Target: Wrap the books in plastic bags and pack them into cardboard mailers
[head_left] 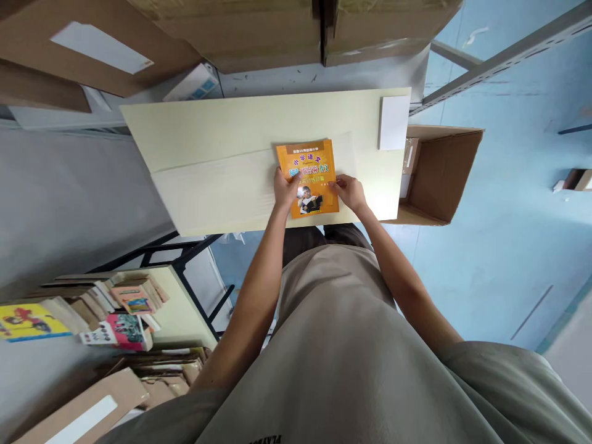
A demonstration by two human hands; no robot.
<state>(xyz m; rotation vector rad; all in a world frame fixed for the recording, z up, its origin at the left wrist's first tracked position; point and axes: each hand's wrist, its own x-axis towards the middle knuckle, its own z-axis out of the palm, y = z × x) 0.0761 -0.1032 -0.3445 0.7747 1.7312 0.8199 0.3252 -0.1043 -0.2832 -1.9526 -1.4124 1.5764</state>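
Observation:
An orange book [313,154] with a picture of a reading child on its cover is held over the pale table [222,129]. My left hand [286,189] grips its left edge, the thumb lying across the cover. At the right edge, my right hand [350,192] pinches the book between thumb and fingers. Beneath and around the book lies a translucent plastic sheet [222,185] on the tabletop, its exact outline hard to make out.
A white stack of paper or a flat box [393,123] sits at the table's right end. Beyond it stands an open cardboard box [437,179]. Large cartons [240,37] line the back. Several stacked books [92,302] occupy a shelf at lower left, with flattened cardboard [106,407] below.

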